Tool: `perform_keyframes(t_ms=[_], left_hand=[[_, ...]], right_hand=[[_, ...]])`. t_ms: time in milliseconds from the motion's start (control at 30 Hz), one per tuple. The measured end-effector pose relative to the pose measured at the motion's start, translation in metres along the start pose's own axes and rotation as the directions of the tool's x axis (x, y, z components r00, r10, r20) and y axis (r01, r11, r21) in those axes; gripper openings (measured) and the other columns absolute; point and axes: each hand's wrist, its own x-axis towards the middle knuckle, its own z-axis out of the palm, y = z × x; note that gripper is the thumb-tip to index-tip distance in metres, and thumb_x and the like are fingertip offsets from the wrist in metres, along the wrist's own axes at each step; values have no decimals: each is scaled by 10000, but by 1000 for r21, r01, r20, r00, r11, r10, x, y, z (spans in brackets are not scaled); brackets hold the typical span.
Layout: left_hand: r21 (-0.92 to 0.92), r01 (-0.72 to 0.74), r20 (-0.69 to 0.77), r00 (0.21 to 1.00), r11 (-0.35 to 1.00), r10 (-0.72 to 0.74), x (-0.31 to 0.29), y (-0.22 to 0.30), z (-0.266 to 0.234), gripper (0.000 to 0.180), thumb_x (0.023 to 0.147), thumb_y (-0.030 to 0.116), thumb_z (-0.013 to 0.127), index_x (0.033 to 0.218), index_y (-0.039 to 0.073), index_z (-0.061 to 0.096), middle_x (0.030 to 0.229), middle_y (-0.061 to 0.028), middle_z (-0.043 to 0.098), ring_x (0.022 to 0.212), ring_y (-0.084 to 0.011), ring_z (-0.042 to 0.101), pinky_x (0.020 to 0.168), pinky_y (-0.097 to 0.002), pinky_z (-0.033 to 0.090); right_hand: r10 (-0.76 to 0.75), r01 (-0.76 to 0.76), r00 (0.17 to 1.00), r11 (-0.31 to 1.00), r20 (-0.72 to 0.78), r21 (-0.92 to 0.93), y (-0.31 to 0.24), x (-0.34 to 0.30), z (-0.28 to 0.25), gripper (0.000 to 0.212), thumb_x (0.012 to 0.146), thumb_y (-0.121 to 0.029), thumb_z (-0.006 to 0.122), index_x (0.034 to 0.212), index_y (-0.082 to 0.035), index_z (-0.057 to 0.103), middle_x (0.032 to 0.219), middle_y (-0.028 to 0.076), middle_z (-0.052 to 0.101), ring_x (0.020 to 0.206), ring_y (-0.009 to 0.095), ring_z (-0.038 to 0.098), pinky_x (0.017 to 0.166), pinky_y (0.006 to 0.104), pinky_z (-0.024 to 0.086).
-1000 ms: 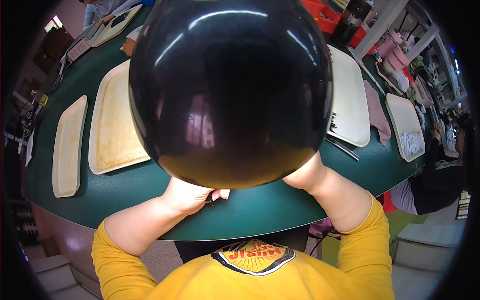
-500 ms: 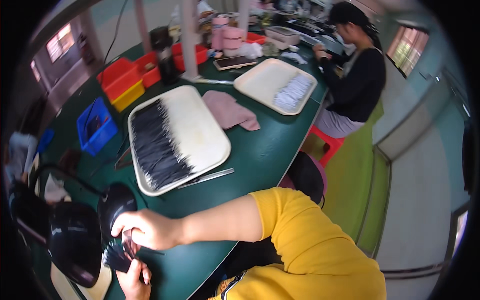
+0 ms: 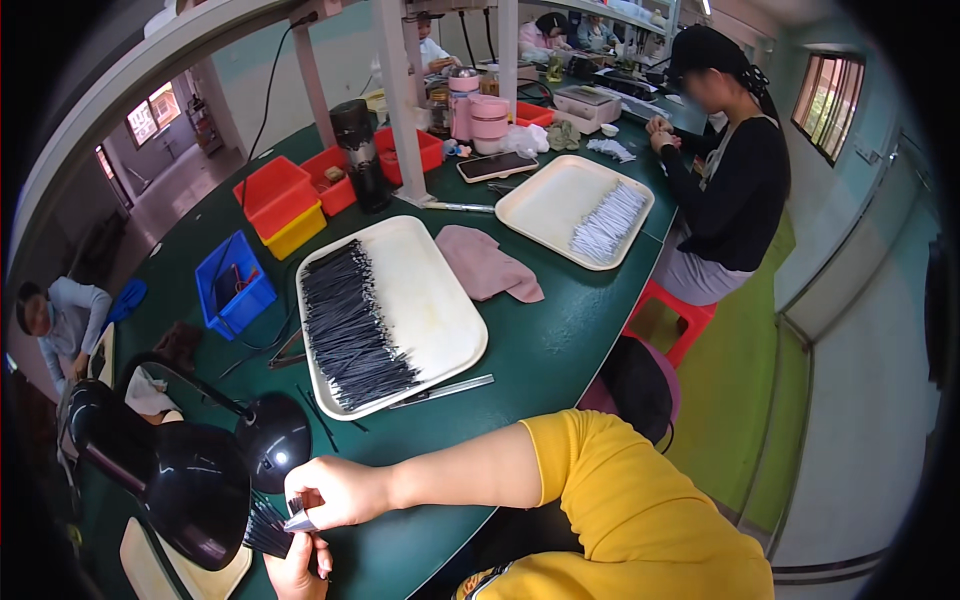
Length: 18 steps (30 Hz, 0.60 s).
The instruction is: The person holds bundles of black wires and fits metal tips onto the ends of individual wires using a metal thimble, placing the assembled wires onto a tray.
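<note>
A bundle of thin black wires [image 3: 264,527] is fanned out in my left hand [image 3: 298,570], which is closed around it near the lower edge. My right hand [image 3: 342,493] is closed just above and touches the bundle's end. Between its fingers and my left thumb shows a small shiny grey piece [image 3: 300,521], too small to name. Beyond my hands, a cream tray [image 3: 440,300] carries many black wires with pale tips, laid side by side along its left half. A black desk lamp [image 3: 195,490] hangs close to the left of the bundle and hides part of it.
Loose wires [image 3: 318,418] and a metal ruler-like strip [image 3: 442,391] lie by the tray. Around it are a pink cloth [image 3: 478,262], a blue bin [image 3: 232,285] and red bins [image 3: 275,195]. Another tray [image 3: 540,205] holds white pieces. A co-worker [image 3: 735,170] sits at the right.
The view has shifted, so the whole scene sits lower and further right, and is sharper. My hands stay together at the wire bundle, the right one now slightly closer to the left thumb.
</note>
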Motion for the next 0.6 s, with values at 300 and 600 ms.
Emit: perform_keyframes(t_ms=[300, 600], left_hand=[[71, 14, -16, 1000, 997, -12, 1, 5, 11, 161, 772, 151, 517, 855, 50, 422, 599, -58, 489, 348, -107, 396, 305, -187, 305], [46, -7, -46, 999, 999, 9, 4, 5, 12, 147, 770, 144, 515, 841, 50, 426, 610, -63, 499, 344, -105, 401, 302, -180, 307]], right_hand=[[-42, 54, 991, 994, -127, 91, 9, 2, -2, 143, 654, -74, 594, 692, 14, 489, 577, 58, 510, 517, 90, 474, 470, 235, 376], [18, -2, 993, 990, -118, 140, 12, 2, -4, 153, 648, -50, 594, 723, 21, 481, 590, 59, 512, 531, 80, 476, 483, 222, 389]])
